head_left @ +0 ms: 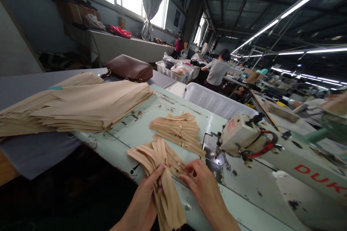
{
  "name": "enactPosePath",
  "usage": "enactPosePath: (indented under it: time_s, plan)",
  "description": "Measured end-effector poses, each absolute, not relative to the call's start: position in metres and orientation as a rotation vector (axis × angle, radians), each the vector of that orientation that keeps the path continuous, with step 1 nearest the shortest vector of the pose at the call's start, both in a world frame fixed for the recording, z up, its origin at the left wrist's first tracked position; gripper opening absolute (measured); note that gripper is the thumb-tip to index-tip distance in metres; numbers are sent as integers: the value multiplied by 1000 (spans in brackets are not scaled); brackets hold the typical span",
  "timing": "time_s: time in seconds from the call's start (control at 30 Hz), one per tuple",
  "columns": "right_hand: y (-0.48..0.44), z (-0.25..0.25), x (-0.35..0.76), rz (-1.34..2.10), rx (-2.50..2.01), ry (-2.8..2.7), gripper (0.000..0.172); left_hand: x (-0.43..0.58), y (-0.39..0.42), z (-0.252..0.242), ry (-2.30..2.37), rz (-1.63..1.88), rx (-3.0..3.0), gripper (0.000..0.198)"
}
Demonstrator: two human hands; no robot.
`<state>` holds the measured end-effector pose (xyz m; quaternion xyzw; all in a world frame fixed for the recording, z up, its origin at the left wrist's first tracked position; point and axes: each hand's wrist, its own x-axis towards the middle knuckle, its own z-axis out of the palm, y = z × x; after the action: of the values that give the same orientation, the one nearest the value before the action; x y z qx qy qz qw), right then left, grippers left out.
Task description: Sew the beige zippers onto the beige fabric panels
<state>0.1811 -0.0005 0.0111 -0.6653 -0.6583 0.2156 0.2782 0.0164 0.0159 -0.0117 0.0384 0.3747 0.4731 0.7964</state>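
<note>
Head view: left hand [148,196] grip clamped on beige zipper bundle [168,198], right hand [202,184] pinching one strip; loose fan could slide off near desk [141,130] edge.

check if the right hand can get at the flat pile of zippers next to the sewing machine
Probably yes. The pile of zippers lies on the table just beyond the right hand, with nothing between them. The sewing machine stands off to the side. For now the hand is touching the bundle.
</note>
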Motion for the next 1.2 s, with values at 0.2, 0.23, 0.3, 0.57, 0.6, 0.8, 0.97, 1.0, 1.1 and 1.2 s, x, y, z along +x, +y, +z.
enactPosePath:
  time_s: [0.2,0.23,0.3,0.57,0.6,0.8,0.97,1.0,1.1,1.2]
  plan:
    - [6,3,182,459,-1791,-1863,14,6,8,-10,807,1121,164,20]
    - [7,4,182,456,-1812,-1829,15,5,7,-10,806,1134,203,26]
    - [10,5,182,485,-1872,-1785,13,7,5,-10,814,1150,272,34]
    - [16,-2,182,271,-1801,-1950,14,18,-1,-9,792,1030,271,37]
    - [12,-2,180,194,-1761,-1961,14,18,-3,-8,794,998,265,38]
    - [-13,19,166,76,-1360,-2272,14,15,0,-6,765,984,147,38]
    - [22,28,196,281,-1721,-1933,13,11,6,-11,845,979,126,20]
    - [33,26,203,217,-1798,-1879,10,11,6,-11,858,964,127,20]
    - [54,15,216,151,-1873,-1879,11,10,5,-10,898,976,116,20]
    - [58,7,216,183,-1869,-1893,13,9,6,-10,900,978,93,17]
